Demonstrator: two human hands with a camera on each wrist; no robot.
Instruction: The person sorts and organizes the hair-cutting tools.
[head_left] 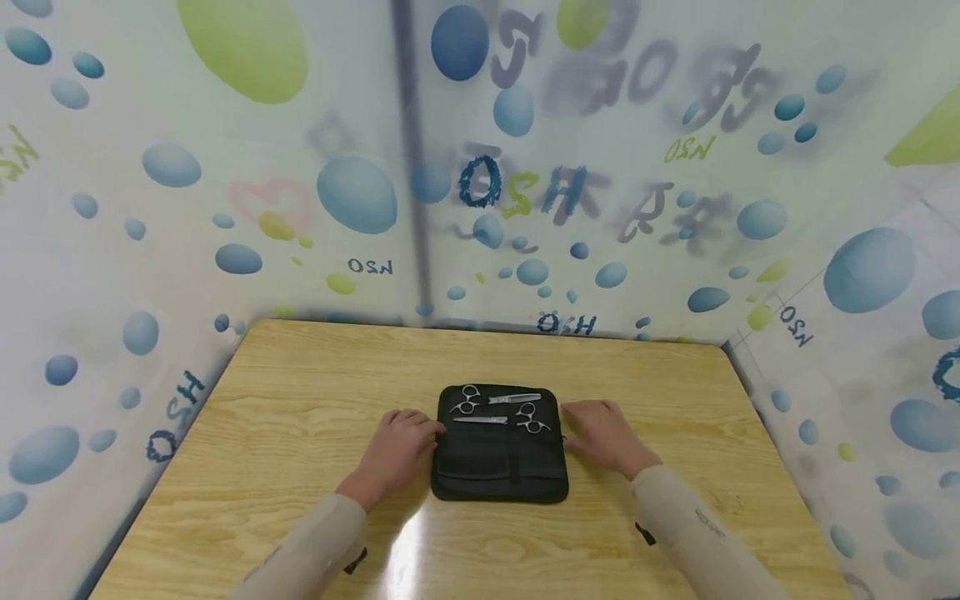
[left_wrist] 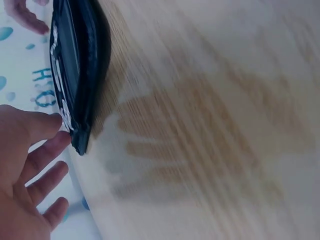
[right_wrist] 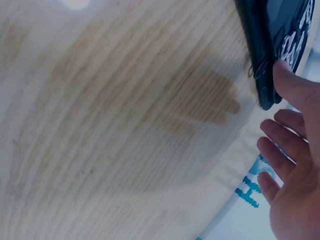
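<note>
Plainly: black case [head_left: 472,440] | rounded corners | two silver scissors [head_left: 480,420] | upper half

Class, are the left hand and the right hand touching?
Apart: the head view plainly shows the black case lying between the left hand and the right hand.

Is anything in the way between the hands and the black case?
Nothing that I can see: the left hand and right hand are right at opposite sides of the black case.
</note>
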